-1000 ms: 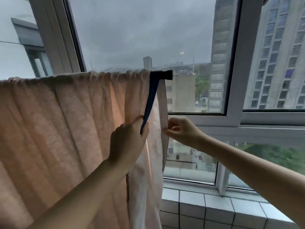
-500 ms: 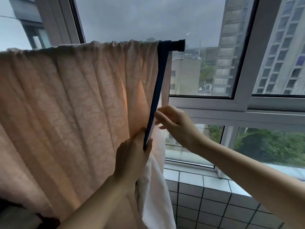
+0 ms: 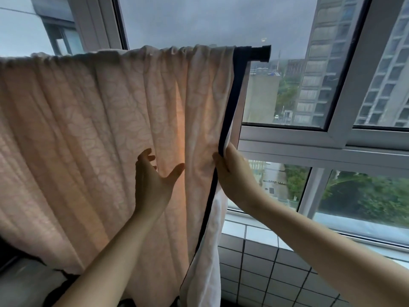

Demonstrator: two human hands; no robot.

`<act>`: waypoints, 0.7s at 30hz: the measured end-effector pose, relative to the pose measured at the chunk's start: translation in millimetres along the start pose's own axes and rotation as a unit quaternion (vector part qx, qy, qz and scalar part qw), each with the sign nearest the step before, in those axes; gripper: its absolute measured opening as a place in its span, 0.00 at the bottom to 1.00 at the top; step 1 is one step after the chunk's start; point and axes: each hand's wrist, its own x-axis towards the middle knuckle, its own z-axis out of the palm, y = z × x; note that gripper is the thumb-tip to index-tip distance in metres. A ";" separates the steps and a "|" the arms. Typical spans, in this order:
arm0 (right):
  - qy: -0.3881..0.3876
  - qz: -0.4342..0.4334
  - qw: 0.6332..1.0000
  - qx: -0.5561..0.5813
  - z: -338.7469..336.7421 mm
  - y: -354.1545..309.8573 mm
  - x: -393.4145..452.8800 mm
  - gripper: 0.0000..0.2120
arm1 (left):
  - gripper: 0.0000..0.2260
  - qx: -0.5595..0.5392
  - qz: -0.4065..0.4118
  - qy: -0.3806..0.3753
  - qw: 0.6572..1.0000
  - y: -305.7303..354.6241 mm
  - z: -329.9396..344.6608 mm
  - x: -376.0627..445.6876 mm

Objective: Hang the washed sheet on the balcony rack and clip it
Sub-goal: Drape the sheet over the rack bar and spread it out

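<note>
The pale pink patterned sheet (image 3: pixel 93 129) hangs gathered over the dark round rack bar (image 3: pixel 261 53) at twelve o'clock. The left hand (image 3: pixel 152 185) is spread flat against the fabric. The right hand (image 3: pixel 232 173) pinches its dark navy border strip (image 3: pixel 230 103) at three o'clock.

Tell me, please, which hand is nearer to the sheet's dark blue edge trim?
Right. The right hand grips the trim itself; the left hand hovers open over the pink sheet, left of it.
</note>
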 end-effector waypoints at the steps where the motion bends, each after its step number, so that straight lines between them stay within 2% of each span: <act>1: 0.003 0.003 1.000 0.000 2.0 -1.8 -1.2 0.12 | 0.33 -0.011 -0.018 -0.004 1.000 -1.6 -1.4 4.5; 4: 0.013 -0.001 1.000 -0.011 9.4 -1.8 -6.0 0.14 | 0.11 0.044 0.023 0.035 0.998 -6.6 -8.5 11.7; 5: 0.019 -0.002 1.000 -0.024 11.9 -0.9 -7.8 0.14 | 0.09 0.062 0.044 0.052 0.996 -9.9 -11.4 12.2; 8: 0.034 0.004 0.997 -0.069 20.1 4.8 -13.0 0.15 | 0.14 0.078 0.071 0.069 0.992 -23.6 -21.9 8.4; 12: 0.031 0.033 0.994 -0.104 34.5 8.9 -14.6 0.17 | 0.13 0.100 0.101 0.072 0.987 -55.0 -35.3 10.9; 21: 0.032 0.123 0.982 -0.141 76.8 3.5 -44.6 0.20 | 0.14 0.119 0.115 0.021 0.986 -115.5 -68.7 8.2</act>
